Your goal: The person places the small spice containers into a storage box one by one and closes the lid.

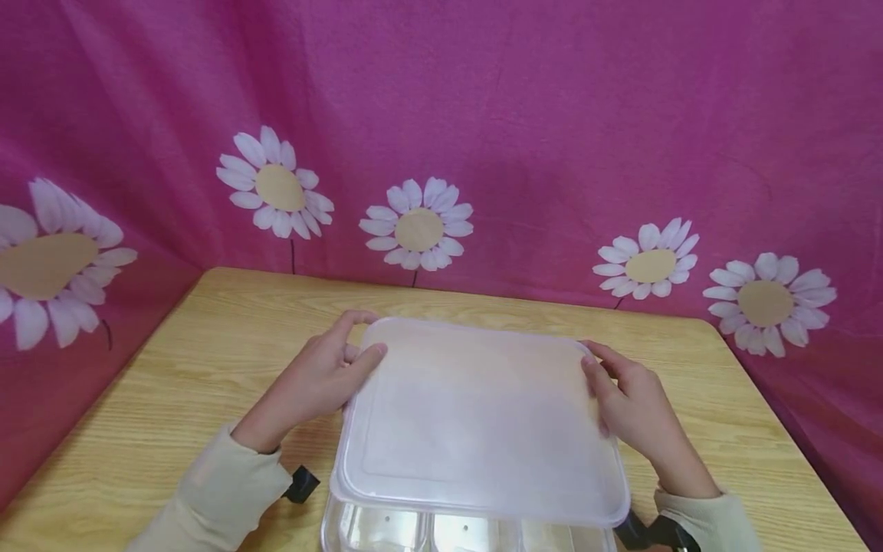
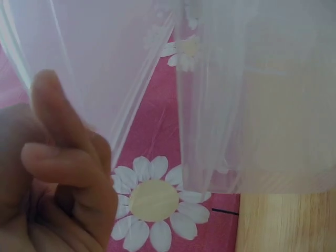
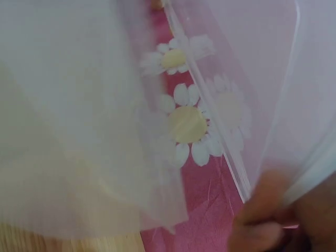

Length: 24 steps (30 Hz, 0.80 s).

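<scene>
A frosted, see-through plastic lid (image 1: 476, 422) is held tilted over a clear container (image 1: 331, 527), whose near part shows compartments below the lid's front edge. My left hand (image 1: 313, 383) grips the lid's far left corner, thumb on top. At the far right corner my right hand (image 1: 638, 406) pinches the rim between thumb and fingers. In the left wrist view a gap separates the lid (image 2: 110, 47) from the container wall (image 2: 283, 115). The right wrist view also has the lid (image 3: 247, 58) apart from the container (image 3: 68, 126). Most of the container is hidden under the lid.
A light wooden table (image 1: 172, 383) lies under everything. Behind it and along its sides hangs a magenta cloth (image 1: 517, 153) printed with white daisies. Black wrist straps (image 1: 301, 484) show by the cream sleeves (image 1: 221, 483).
</scene>
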### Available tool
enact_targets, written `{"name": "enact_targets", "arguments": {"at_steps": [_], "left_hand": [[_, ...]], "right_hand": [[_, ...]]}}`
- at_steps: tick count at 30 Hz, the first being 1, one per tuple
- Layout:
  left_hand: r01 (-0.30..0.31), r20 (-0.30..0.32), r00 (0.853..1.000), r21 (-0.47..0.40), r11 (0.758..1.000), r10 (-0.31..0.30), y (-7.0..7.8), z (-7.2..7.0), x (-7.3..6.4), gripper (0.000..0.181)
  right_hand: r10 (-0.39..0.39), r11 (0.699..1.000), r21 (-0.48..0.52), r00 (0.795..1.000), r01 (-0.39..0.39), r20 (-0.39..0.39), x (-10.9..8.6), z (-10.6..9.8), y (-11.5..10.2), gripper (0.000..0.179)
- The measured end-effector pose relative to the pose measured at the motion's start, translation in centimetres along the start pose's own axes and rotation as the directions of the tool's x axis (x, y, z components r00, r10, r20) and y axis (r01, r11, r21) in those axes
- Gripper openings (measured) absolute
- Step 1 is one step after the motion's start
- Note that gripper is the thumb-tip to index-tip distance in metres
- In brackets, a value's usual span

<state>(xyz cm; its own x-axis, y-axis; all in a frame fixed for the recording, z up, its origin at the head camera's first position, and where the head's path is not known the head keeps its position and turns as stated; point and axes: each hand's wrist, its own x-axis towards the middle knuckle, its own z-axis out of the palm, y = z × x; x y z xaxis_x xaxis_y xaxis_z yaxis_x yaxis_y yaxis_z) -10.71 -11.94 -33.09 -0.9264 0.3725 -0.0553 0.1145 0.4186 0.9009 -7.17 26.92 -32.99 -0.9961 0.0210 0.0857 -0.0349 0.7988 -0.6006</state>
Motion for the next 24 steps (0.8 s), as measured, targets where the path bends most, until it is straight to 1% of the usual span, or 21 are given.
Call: {"name": "enact_targets", "arguments": {"at_steps": [3,6,9,12,15,18,22,24], "left_hand": [[0.04,0.035,0.998,0.092,0.995,-0.043,0.0,0.0,-0.1,0.063],[0.082,0.055,0.994,0.177,0.981,-0.093,0.1,0.1,-0.1,0.072],[0.1,0.082,0.989,0.225,0.969,-0.121,0.3,0.2,-0.2,0.079],[0.094,0.12,0.985,0.245,0.965,-0.126,0.3,0.1,-0.4,0.081],[0.105,0.151,0.978,0.25,0.963,-0.146,0.3,0.1,-0.5,0.08],[0.103,0.175,0.973,0.257,0.961,-0.151,0.2,0.0,-0.5,0.078],[0.101,0.203,0.966,0.282,0.954,-0.162,0.2,-0.2,-0.7,0.076],[0.106,0.213,0.962,0.291,0.951,-0.172,0.3,-0.2,-0.8,0.074]], "right_hand": [[-0.016,0.998,-0.056,0.999,0.018,0.043,-0.1,0.1,0.1,0.05],[-0.029,0.992,-0.121,0.995,0.041,0.094,-0.2,0.4,0.2,0.048],[-0.04,0.983,-0.175,0.993,0.06,0.111,-0.4,0.5,0.2,0.045],[-0.059,0.972,-0.219,0.992,0.082,0.109,-0.6,0.6,0.1,0.043],[-0.068,0.963,-0.248,0.988,0.102,0.14,-0.8,0.5,0.1,0.04],[-0.066,0.958,-0.261,0.977,0.119,0.204,-1.0,0.6,0.1,0.039],[-0.039,0.967,-0.229,0.957,0.108,0.287,-1.3,0.6,0.2,0.039],[-0.035,0.97,-0.218,0.95,0.107,0.309,-1.3,0.6,0.3,0.038]]}}
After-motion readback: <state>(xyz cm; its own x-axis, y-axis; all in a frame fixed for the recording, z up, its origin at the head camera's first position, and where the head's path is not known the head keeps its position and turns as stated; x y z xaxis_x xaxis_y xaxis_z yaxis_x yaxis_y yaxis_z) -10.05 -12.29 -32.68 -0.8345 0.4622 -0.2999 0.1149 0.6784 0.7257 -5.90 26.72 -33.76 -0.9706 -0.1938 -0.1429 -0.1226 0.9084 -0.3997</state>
